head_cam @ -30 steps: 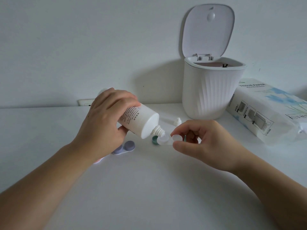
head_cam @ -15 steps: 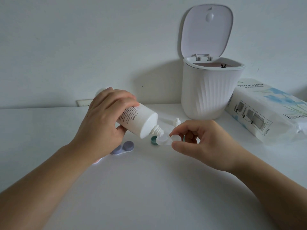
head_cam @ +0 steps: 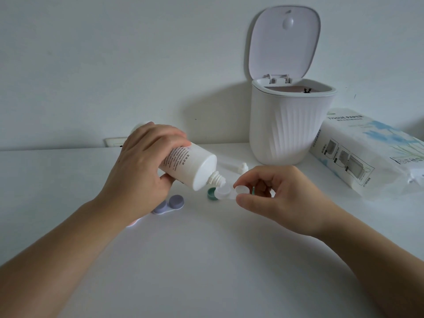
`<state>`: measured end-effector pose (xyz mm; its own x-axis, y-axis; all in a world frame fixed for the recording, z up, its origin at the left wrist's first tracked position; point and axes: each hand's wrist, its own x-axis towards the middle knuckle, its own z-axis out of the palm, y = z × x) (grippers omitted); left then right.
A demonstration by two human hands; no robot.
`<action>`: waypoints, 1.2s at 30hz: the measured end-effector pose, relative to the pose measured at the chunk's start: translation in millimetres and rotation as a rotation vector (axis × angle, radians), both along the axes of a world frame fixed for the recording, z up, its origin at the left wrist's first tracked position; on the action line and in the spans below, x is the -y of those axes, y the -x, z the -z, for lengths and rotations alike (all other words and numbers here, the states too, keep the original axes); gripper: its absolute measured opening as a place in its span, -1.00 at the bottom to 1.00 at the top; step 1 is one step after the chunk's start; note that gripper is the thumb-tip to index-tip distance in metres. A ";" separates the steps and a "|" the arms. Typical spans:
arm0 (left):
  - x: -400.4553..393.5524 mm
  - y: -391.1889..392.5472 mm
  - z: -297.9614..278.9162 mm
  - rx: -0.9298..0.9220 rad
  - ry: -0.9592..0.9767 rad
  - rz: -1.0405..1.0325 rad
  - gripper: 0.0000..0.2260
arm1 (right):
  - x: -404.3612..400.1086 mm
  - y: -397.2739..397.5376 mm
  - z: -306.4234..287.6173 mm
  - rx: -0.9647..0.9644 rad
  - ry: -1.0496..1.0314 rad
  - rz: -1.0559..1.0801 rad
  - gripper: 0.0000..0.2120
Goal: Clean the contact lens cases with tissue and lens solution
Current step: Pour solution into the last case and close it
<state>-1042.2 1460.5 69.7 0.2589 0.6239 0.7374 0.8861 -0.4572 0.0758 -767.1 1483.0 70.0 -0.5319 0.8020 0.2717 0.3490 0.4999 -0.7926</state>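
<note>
I am watching through a single head camera, and it is looking forward and down from above the person's forearms onto a white table (head_cam: pixel 206 271). It is sitting close to the work: the left hand (head_cam: pixel 137 180) and right hand (head_cam: pixel 280 198) are filling the middle of the view. It is facing a pale wall (head_cam: pixel 114 65), with a small bin (head_cam: pixel 289 129) at the back. The wide lens is probably bending the edges. No second view is sharing the scene.

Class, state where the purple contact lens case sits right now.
In the head view, the purple contact lens case lies on the white table, left of centre, just beneath the left hand gripping the white solution bottle.
</note>
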 end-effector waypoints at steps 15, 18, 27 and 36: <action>0.2 0.3 0.7 0.033 0.028 -0.023 -0.47 | 0.8 1.1 -0.5 -0.006 -0.006 0.008 -0.93; -0.4 0.1 2.0 0.016 0.008 -0.020 -0.48 | 1.2 1.0 -0.6 0.000 -0.004 -0.002 -0.94; -0.8 0.5 0.5 -0.006 -0.013 -0.036 -0.46 | 1.2 0.5 -1.2 0.011 -0.001 -0.006 -0.95; -1.2 1.2 -0.4 -0.021 -0.026 -0.036 -0.46 | 1.0 -0.1 -0.9 0.008 -0.011 0.001 -0.95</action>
<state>-1043.4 1461.7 70.1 0.2517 0.6140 0.7481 0.9034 -0.4263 0.0459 -767.0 1481.9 70.9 -0.5336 0.7993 0.2764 0.3558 0.5086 -0.7840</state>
